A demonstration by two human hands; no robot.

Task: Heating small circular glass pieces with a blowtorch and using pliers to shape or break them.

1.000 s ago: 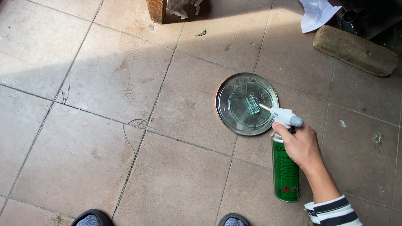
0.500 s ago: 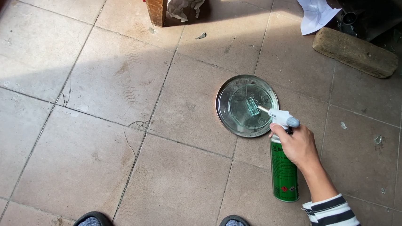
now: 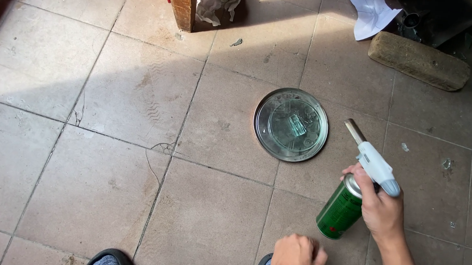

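Now the right hand is closed around the torch on its green can; its nozzle points far-left toward the dish, apart. Left hand is loosely curled, empty, nearer me.

place: home yard or porch — worn floor tiles | brick | glass shards

glossy metal canister, matt stone tiles
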